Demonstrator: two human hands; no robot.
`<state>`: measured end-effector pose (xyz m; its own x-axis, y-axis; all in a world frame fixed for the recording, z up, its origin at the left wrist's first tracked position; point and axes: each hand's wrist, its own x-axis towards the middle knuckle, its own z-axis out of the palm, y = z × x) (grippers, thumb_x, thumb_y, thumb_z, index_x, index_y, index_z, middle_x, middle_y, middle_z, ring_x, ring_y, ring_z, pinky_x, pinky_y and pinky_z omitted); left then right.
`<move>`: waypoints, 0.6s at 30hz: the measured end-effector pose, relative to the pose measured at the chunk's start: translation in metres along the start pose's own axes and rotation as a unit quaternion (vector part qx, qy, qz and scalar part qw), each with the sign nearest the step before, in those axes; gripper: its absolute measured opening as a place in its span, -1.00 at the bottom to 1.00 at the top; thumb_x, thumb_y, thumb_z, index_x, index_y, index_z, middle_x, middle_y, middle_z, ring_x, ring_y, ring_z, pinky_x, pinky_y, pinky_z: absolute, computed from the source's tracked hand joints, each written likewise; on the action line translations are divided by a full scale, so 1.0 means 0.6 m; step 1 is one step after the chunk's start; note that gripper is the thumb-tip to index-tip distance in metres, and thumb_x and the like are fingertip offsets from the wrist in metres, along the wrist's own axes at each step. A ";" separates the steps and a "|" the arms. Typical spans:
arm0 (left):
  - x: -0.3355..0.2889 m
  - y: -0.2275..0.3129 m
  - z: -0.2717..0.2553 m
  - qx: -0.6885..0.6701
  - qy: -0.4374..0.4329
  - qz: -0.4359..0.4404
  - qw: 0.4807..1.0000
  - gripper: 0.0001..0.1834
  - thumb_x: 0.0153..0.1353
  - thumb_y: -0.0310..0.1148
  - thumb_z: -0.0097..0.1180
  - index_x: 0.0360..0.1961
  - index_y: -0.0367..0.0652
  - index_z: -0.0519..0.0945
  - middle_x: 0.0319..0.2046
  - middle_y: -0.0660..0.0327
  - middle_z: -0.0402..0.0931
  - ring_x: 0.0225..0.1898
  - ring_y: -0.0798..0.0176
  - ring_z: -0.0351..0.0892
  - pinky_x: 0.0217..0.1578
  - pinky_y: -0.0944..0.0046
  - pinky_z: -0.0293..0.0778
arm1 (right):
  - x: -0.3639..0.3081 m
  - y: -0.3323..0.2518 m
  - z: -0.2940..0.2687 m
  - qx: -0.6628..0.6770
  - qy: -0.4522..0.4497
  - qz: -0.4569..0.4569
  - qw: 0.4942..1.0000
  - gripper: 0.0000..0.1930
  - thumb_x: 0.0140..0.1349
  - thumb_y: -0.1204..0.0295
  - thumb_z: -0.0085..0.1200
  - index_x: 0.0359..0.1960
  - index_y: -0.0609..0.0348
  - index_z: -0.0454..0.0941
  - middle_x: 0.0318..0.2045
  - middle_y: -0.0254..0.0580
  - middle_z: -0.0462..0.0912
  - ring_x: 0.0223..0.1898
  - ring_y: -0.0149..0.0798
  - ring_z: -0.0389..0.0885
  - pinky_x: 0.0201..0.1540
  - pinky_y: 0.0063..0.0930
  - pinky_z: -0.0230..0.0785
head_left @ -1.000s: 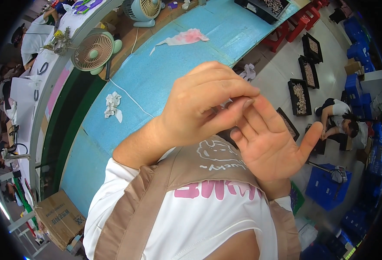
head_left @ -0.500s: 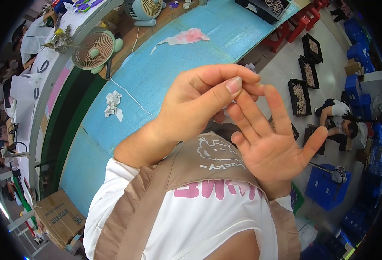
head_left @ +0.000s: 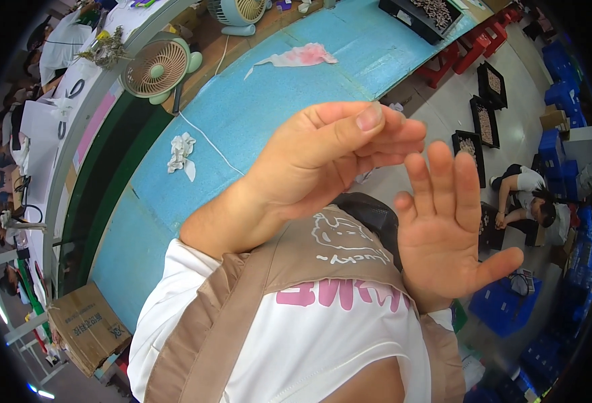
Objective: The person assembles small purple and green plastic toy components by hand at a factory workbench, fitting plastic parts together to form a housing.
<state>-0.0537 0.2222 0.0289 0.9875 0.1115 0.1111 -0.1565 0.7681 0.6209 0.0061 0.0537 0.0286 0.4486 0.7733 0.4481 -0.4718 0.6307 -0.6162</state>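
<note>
Holding nothing visible in left hand [head_left: 333, 148], loosely cupped, or in right hand [head_left: 440, 232], spread with palm showing; just apart. See pink-stained cloth [head_left: 301, 56] on table [head_left: 252, 107], beyond both, long axis running roughly left to right, nearer left hand.

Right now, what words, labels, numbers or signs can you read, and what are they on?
I won't copy the writing, but here's where it is:
Brown apron: white lettering beside a white cartoon drawing.
White shirt: big pink letters, partly hidden.
Cardboard box: dark printing.
Blue bin: any marks are too small or blurred to read.
</note>
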 end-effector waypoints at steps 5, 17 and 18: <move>0.000 0.005 0.013 0.004 -0.021 -0.035 0.999 -0.56 0.31 -0.13 -0.34 0.01 -0.21 0.38 0.08 -0.07 0.27 0.13 0.03 0.26 0.16 0.10 0.14 | 0.000 0.003 -0.021 0.064 -0.028 -0.037 0.997 -0.14 0.14 -0.21 -0.31 0.28 0.18 -0.18 0.29 0.06 -0.13 0.29 0.05 -0.13 0.18 -0.15 -0.10; -0.006 0.007 0.032 -0.090 -0.120 -0.076 0.986 -0.08 0.18 0.25 -0.77 0.20 -0.46 -0.02 0.27 -0.13 -0.19 0.27 0.06 -0.03 0.19 0.19 -0.02 | 0.010 -0.009 -0.017 0.129 -0.001 -0.059 0.990 -0.41 0.20 -0.02 -0.19 0.11 0.15 0.20 0.22 0.01 0.05 0.27 0.17 -0.09 0.24 0.04 -0.22; -0.006 0.006 0.032 -0.080 -0.124 -0.068 0.987 -0.08 0.17 0.25 -0.78 0.20 -0.46 -0.01 0.27 -0.13 -0.18 0.28 0.05 -0.05 0.20 0.17 -0.05 | 0.011 -0.010 -0.016 0.127 0.002 -0.057 0.990 -0.41 0.20 -0.02 -0.19 0.11 0.14 0.21 0.21 0.00 0.06 0.27 0.19 -0.11 0.24 0.05 -0.24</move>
<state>-0.0582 0.2124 0.0455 0.9619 -0.1414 0.2342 0.0008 0.8575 0.5145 0.0191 0.0543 0.0290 0.5125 0.6962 0.5027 -0.5937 0.7102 -0.3783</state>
